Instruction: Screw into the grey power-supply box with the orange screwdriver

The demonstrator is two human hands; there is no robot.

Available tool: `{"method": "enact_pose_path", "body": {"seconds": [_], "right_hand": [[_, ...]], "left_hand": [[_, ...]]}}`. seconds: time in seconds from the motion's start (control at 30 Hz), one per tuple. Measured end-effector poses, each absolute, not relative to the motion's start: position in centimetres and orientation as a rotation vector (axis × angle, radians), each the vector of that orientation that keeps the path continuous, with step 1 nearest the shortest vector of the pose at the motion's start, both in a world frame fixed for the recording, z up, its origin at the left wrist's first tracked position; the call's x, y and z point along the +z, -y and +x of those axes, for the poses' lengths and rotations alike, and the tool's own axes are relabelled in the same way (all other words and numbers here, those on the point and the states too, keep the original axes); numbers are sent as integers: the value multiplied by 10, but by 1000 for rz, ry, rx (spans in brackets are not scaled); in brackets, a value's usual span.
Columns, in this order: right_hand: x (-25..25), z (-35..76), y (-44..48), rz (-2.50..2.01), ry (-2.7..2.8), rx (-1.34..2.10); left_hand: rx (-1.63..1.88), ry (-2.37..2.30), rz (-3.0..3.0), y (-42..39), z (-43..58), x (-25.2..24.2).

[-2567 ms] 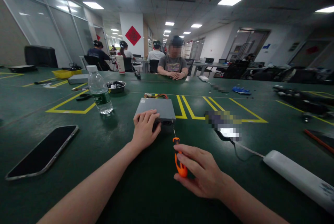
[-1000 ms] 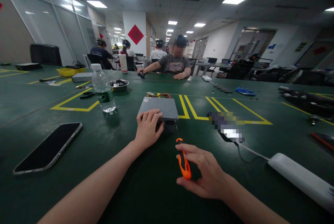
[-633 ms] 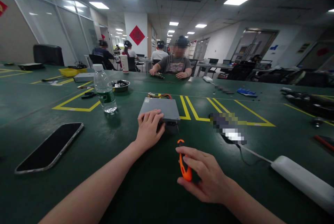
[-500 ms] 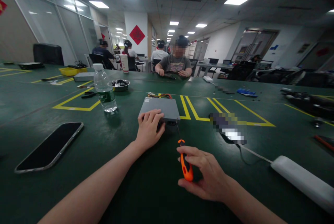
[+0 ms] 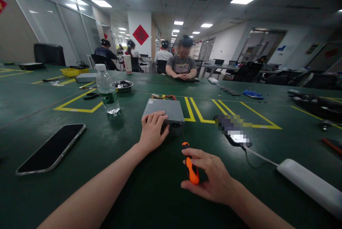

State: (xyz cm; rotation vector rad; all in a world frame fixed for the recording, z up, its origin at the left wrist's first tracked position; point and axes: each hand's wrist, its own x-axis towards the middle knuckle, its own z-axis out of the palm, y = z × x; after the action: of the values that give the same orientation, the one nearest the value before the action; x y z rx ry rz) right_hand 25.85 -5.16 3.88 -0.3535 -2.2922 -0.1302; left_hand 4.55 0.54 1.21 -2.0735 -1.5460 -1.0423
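A grey metal computer power supply lies flat in front of me, with coloured wires coming out at its far side. Over its near left edge my left hand is closed, fingers on top and thumb at the front face. My right hand holds an orange and black screwdriver between fingertips and thumb. The thin shaft points away from me and reaches the near right corner of the power supply. Whether the tip sits in a screw is too small to tell.
On the green table are a water bottle, a phone, a metal bowl, a second phone on a cable and a white power strip. Across the table sits a person.
The screwdriver handle has turned a little in my right fingers, which shifted slightly. My left hand and the power supply stay put. The person opposite has brought their hands together.
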Motion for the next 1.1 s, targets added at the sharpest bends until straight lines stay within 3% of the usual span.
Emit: {"method": "enact_pose_path", "body": {"seconds": [0.23, 0.53, 1.1], "right_hand": [[46, 259, 57, -318, 2431, -296], [39, 259, 53, -326, 2307, -162], [44, 260, 56, -349, 2375, -233]], "left_hand": [[-1043, 1551, -2072, -5, 46, 13], [-1054, 1554, -2070, -6, 46, 12], [-1055, 1561, -2081, -5, 47, 13]]}}
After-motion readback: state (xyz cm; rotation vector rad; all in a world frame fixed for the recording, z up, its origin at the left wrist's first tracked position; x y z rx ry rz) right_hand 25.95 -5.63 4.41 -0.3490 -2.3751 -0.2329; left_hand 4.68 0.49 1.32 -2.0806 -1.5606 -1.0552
